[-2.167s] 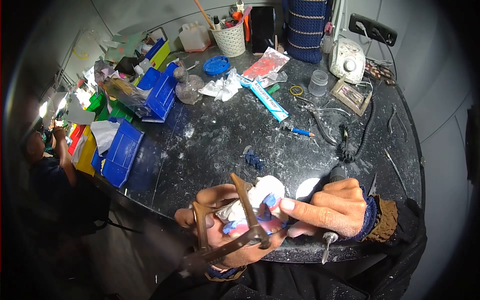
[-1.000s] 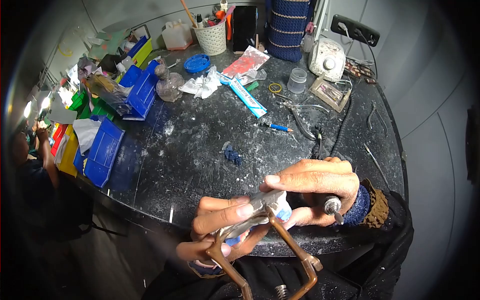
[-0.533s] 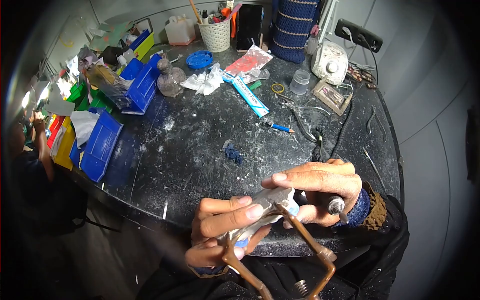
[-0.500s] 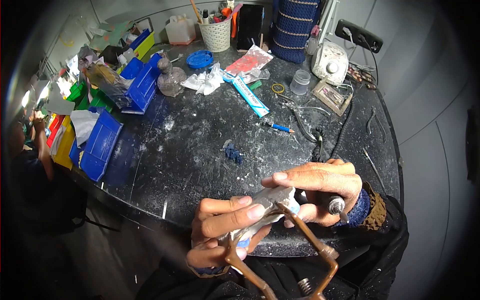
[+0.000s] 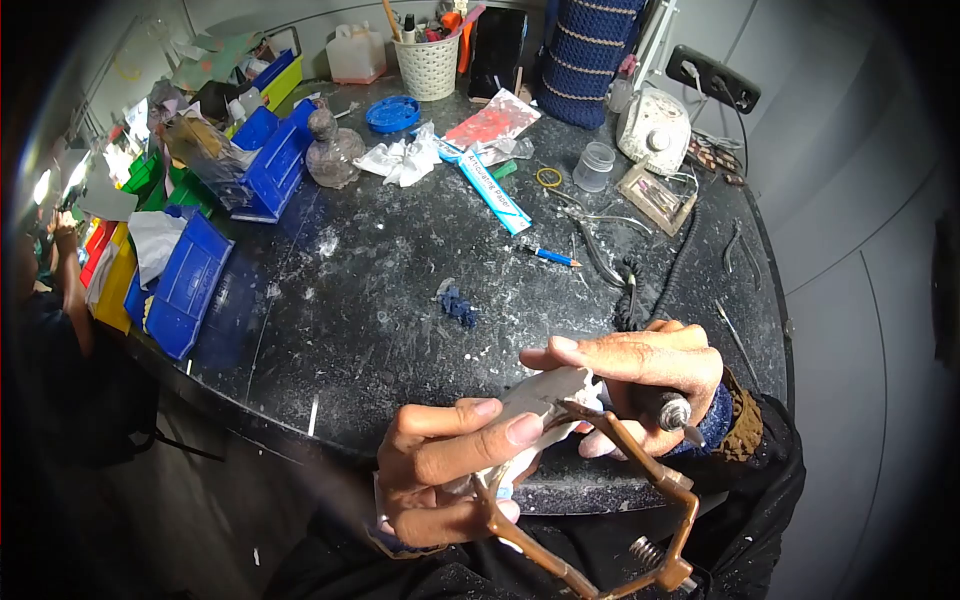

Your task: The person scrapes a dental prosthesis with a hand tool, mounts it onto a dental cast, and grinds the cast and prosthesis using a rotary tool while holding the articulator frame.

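My left hand (image 5: pixel 445 470) is closed around a white plaster dental cast (image 5: pixel 553 393), fingers across its top and thumb side beneath. The cast is fixed in a brown metal articulator (image 5: pixel 640 458), whose frame and spring (image 5: pixel 648 552) hang toward my lap. My right hand (image 5: pixel 650 375) is curled round a dark handpiece (image 5: pixel 664 404) with a silver end, the tool lying across the palm. Its extended fingertips reach the far edge of the cast. Part of the cast's underside, with some blue and pink showing, is hidden by my fingers.
Dark blue scraps (image 5: pixel 457 308), a blue pencil (image 5: pixel 553 256), pliers (image 5: pixel 597 250) and an articulating paper packet (image 5: pixel 490 190) lie on the dusty black table (image 5: pixel 360 350). Blue bins (image 5: pixel 190 285) stand left. A white control box (image 5: pixel 654 135) is back right. Another person's arm (image 5: pixel 68 265) shows far left.
The articulator frame has swung to the right and tilted, with its spring now farther right. Both hands keep their hold. The whole view has shifted slightly.
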The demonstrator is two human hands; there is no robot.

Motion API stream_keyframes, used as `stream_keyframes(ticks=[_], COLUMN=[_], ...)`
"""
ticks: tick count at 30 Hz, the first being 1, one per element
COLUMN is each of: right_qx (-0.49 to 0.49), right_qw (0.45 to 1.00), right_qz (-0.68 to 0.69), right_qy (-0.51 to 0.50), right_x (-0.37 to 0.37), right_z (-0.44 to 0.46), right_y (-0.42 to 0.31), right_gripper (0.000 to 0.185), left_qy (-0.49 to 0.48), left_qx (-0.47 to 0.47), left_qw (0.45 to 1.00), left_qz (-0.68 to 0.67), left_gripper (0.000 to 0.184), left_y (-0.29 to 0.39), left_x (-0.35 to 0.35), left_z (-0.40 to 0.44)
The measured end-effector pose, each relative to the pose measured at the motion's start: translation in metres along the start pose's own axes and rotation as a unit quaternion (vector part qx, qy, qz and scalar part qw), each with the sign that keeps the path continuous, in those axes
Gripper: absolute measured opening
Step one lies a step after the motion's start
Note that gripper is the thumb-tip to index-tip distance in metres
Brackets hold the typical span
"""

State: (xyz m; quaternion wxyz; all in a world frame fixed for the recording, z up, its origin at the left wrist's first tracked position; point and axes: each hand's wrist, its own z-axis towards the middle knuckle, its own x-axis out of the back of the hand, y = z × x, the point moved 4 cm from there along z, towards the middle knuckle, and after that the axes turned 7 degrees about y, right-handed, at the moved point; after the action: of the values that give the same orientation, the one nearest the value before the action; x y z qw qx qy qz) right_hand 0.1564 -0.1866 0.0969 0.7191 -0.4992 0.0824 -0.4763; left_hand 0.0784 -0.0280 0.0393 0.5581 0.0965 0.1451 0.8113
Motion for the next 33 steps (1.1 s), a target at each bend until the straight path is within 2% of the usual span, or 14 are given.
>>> stream_keyframes(ticks=[6,10,13,17,19,21,23,25,28,31,32,33], right_qx=[0.010,0.018,0.016,-0.007,-0.013,-0.005,0.017,0.020,0.010,-0.055,-0.048,-0.105], right_qw=[1.000,1.000,1.000,1.000,0.999,0.998,0.998,0.998,0.997,0.992,0.996,0.992], right_qz=[-0.015,0.021,0.018,-0.019,-0.040,-0.062,-0.055,-0.060,-0.077,-0.110,-0.060,-0.066], right_qy=[-0.003,0.003,0.007,0.011,0.006,0.003,0.020,0.028,0.024,0.017,0.035,0.031], right_x=[0.000,0.003,0.007,0.005,0.005,0.005,0.004,0.003,0.005,0.010,0.012,0.018], right_z=[-0.001,0.000,0.002,0.003,0.003,0.004,0.003,0.003,0.004,0.005,0.006,0.002], right_y=[0.002,0.003,0.005,0.001,0.000,0.001,0.003,0.004,0.000,-0.005,-0.004,-0.001], right_gripper=[0.044,0.032,0.020,0.022,0.023,0.024,0.024,0.024,0.033,0.047,0.058,0.071], left_qy=[0.008,-0.002,0.033,0.066,0.107,0.103,0.088,0.057,0.022,-0.003,-0.008,-0.012], left_qx=[-0.003,0.031,0.043,0.037,0.110,0.260,0.295,0.260,0.206,0.184,0.180,0.177], left_qw=[1.000,0.999,0.997,0.997,0.988,0.957,0.947,0.961,0.977,0.982,0.983,0.984], left_qz=[0.007,-0.011,-0.054,-0.011,-0.020,-0.075,-0.087,-0.079,-0.059,-0.045,-0.040,-0.035], left_gripper=[0.021,0.028,0.037,0.032,0.030,0.035,0.041,0.048,0.059,0.070,0.073,0.077], left_y=[0.001,0.003,-0.003,-0.001,-0.002,-0.007,-0.010,-0.010,-0.012,-0.017,-0.016,-0.017], left_x=[-0.001,-0.001,-0.002,-0.005,-0.008,-0.004,-0.005,-0.004,0.000,0.002,0.002,0.003], left_z=[-0.005,0.001,0.001,0.013,0.011,0.000,0.000,0.005,0.009,0.010,0.009,0.009])
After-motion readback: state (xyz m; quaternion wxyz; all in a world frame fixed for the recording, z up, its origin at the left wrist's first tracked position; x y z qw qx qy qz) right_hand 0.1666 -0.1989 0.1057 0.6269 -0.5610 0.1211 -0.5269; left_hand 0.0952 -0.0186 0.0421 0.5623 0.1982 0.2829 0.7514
